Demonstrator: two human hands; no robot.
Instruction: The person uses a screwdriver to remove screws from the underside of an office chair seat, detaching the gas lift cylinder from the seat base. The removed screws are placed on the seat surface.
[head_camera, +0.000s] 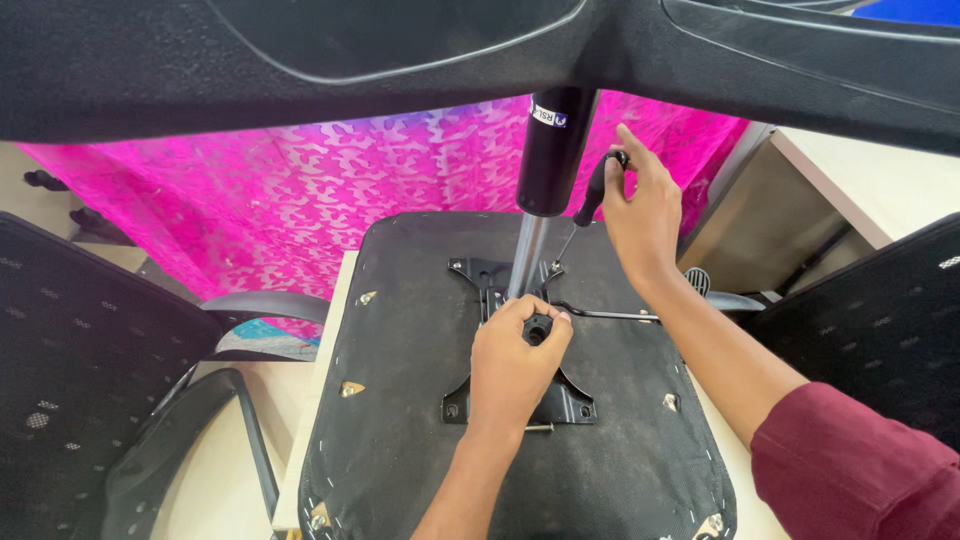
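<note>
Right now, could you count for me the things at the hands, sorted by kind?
Hands: 2, left hand, right hand
Screwdriver: 1
Upturned chair seat: 1
Black mounting plate: 1
Gas cylinder: 1
Total: 6

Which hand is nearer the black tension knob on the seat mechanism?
Left. The left hand wraps its fingers around the knob. The right hand is up and apart, holding the screwdriver by its handle.

We see a pale table (318, 420) carrying an upturned chair seat (420, 440), whose black underside faces up and overhangs the table's front edge. A pink patterned cloth (300, 190) hangs behind the table.
</note>
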